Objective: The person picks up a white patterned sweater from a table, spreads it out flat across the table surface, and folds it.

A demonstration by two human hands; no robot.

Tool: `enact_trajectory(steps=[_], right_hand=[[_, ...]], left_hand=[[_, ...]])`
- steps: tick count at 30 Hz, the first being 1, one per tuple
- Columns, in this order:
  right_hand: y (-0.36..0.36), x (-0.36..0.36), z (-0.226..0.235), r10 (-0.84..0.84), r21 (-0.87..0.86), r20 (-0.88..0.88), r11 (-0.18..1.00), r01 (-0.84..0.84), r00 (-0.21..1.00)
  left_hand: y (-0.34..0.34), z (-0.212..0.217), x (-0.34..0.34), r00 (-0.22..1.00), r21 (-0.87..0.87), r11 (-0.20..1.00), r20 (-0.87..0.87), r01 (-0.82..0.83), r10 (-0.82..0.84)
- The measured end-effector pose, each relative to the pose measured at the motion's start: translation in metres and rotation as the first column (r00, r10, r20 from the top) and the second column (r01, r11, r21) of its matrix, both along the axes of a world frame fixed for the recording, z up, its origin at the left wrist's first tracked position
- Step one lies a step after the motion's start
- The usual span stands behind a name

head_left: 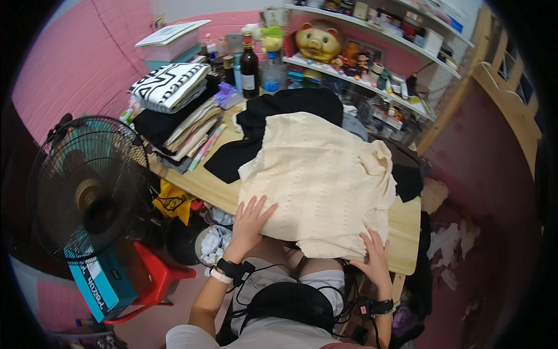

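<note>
A cream knitted garment (pixel 319 174) lies spread over the near part of the wooden table (pixel 404 232), its near edge hanging slightly past the table's front. My left hand (pixel 251 224) rests on its near left corner with fingers spread. On the near right part, my right hand (pixel 374 259) touches the knit, fingers apart. Beneath and behind the cream piece lies a black garment (pixel 290 104). The cream fabric is bunched at its right side. Neither hand grips anything that I can see.
A folded clothes stack (pixel 168 110) stands at the table's left, near a dark bottle (pixel 249 67). White shelves (pixel 372 87) hold a golden pig figure (pixel 318 42). To the left are a black fan (pixel 87 186), a red stool (pixel 154 279) and a blue box (pixel 102 288).
</note>
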State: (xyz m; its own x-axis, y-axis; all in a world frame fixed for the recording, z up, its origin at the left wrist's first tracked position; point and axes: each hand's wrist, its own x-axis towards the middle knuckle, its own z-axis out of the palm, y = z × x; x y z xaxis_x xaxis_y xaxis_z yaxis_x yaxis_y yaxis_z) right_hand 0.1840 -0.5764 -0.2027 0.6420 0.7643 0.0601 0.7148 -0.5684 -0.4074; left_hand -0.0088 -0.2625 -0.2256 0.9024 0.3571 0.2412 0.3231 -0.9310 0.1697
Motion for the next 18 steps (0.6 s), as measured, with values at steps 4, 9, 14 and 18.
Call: enact_trajectory(steps=[4,9,14,18], right_hand=[[-0.007,-0.002,0.005,0.026,0.03,0.01,0.999,-0.026,1.0],[-0.027,0.003,-0.003,0.018,0.275,-0.063,0.961,0.0,0.998],[-0.031,0.001,-0.002,-0.099,0.399,-0.189,0.901,0.169,0.977],[-0.033,-0.003,-0.007,-0.137,0.412,-0.075,0.898,0.156,0.988]], left_hand=[[-0.001,-0.003,0.005,0.997,-0.083,0.996,0.077,0.013,-0.007],[0.013,0.009,-0.017,0.99,-0.28,0.952,0.103,0.125,-0.1],[0.02,0.008,-0.039,0.998,-0.392,0.92,0.066,0.023,0.003],[0.008,0.005,-0.032,0.989,-0.375,0.927,0.142,0.022,0.034]])
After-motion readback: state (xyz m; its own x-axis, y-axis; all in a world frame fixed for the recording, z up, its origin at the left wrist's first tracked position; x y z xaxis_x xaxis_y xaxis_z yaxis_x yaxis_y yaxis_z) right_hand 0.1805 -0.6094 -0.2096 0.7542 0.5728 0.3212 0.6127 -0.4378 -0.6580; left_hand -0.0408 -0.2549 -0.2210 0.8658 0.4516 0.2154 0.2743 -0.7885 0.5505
